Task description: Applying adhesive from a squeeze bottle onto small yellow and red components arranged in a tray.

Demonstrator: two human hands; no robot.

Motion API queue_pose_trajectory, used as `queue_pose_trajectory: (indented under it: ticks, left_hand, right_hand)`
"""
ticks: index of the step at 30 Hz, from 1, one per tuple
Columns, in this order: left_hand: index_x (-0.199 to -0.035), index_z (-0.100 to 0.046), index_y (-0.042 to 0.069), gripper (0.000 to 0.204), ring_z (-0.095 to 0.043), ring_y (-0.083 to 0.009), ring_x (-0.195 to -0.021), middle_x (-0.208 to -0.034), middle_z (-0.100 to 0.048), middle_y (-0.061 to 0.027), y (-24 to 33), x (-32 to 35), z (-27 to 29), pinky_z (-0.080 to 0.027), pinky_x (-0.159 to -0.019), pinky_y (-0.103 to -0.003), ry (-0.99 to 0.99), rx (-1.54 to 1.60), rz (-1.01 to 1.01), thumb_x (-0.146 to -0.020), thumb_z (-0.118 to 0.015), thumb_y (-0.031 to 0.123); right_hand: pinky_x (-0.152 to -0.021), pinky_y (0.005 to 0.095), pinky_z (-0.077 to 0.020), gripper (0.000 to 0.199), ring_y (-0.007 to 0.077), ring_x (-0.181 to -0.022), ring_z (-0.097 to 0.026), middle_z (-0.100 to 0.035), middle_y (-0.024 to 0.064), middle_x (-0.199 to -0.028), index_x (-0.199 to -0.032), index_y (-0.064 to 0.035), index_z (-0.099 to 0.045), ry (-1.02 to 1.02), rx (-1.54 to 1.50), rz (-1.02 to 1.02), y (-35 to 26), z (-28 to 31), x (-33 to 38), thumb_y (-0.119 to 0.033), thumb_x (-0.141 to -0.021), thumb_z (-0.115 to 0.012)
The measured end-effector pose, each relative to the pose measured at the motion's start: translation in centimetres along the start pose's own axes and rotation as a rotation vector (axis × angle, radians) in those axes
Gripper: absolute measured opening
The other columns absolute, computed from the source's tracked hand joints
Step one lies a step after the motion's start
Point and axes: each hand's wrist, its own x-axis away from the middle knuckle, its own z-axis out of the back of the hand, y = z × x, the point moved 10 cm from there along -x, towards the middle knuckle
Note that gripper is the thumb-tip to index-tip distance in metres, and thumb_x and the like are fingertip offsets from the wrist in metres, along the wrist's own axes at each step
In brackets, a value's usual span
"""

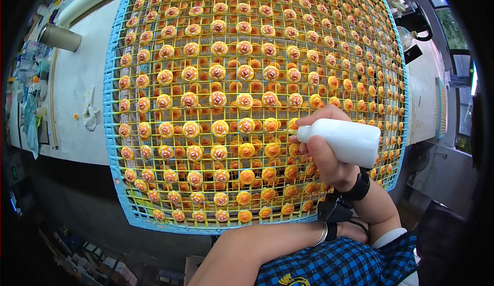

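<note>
My right hand (329,152) is wrapped round a white squeeze bottle (350,139), held tilted with its thin yellowish nozzle (292,131) pointing left. The tip is close to an orange-and-yellow rosette-like round piece (271,125); whether it touches I cannot tell. Rows of such pieces sit on a yellow wire grid in a light-blue frame (110,106). Pieces at the left and upper middle, like one rosette (191,128), carry white dashes; others at the lower right, like another (247,177), look plain. My left forearm crosses in front, and my left hand (354,230) is partly hidden under my right forearm, fingers unseen.
More orange pieces show through the grid beneath. On the left, a pale table (77,100) bears a metallic cup (60,37), a white roll (90,0) and a crumpled white glove-like thing (90,112). A dark strapped device (334,209) is near my right wrist.
</note>
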Motion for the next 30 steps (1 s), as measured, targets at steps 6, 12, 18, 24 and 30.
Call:
queue_pose_trajectory:
  ticks: [6, 12, 18, 24, 30]
  left_hand:
    - [-0.057, -0.057, 0.003, 0.02, -0.054, -0.0331, -0.057, -0.058, -0.055, -0.0146, 0.0, -0.1, 0.0, -0.042, -0.051, -0.04, 0.002, 0.0, 0.004, -0.061, -0.053, 0.023]
    - [-0.057, -0.057, 0.003, 0.021, -0.054, -0.0331, -0.057, -0.058, -0.055, -0.0145, -0.1, -0.1, 0.0, -0.042, -0.051, -0.04, 0.002, -0.001, 0.006, -0.061, -0.054, 0.023]
    - [-0.057, -0.057, 0.003, 0.021, -0.054, -0.0331, -0.057, -0.058, -0.055, -0.0145, 0.1, -0.1, 0.1, -0.042, -0.051, -0.04, -0.001, -0.005, 0.01, -0.061, -0.054, 0.024]
    - [-0.057, -0.057, 0.003, 0.022, -0.054, -0.0331, -0.057, -0.058, -0.055, -0.0145, 0.1, 0.0, 0.5, -0.042, -0.051, -0.04, 0.002, -0.012, 0.016, -0.06, -0.054, 0.024]
    - [-0.057, -0.057, 0.003, 0.022, -0.054, -0.0331, -0.057, -0.058, -0.055, -0.0144, 0.2, 0.0, 0.3, -0.042, -0.051, -0.04, 0.006, -0.013, 0.019, -0.06, -0.054, 0.025]
  right_hand:
    - [-0.056, 0.0236, -0.0412, 0.015, 0.0127, -0.063, -0.053, -0.054, 0.0061, -0.074, -0.082, -0.0012, -0.056, 0.011, -0.011, -0.022, 0.3, 0.1, 0.1, -0.011, -0.072, -0.061]
    - [-0.058, 0.0239, -0.041, 0.015, 0.013, -0.067, -0.053, -0.053, 0.0069, -0.078, -0.083, -0.0019, -0.055, 0.037, -0.036, -0.068, 0.8, 0.3, 0.2, -0.01, -0.072, -0.061]
    - [-0.06, 0.0236, -0.0417, 0.018, 0.0127, -0.067, -0.053, -0.054, 0.0061, -0.079, -0.084, -0.0021, -0.055, 0.033, -0.04, -0.038, 0.6, 0.3, 0.1, -0.013, -0.072, -0.063]
    - [-0.061, 0.0228, -0.0428, 0.023, 0.0117, -0.069, -0.054, -0.055, 0.0052, -0.079, -0.087, -0.0027, -0.055, 0.038, -0.053, -0.138, 1.0, 0.1, 0.1, -0.017, -0.072, -0.064]
    - [-0.061, 0.0225, -0.0426, 0.024, 0.0118, -0.07, -0.054, -0.054, 0.0049, -0.079, -0.088, -0.003, -0.054, 0.025, -0.029, -0.148, 0.9, 0.0, 0.0, -0.018, -0.072, -0.064]
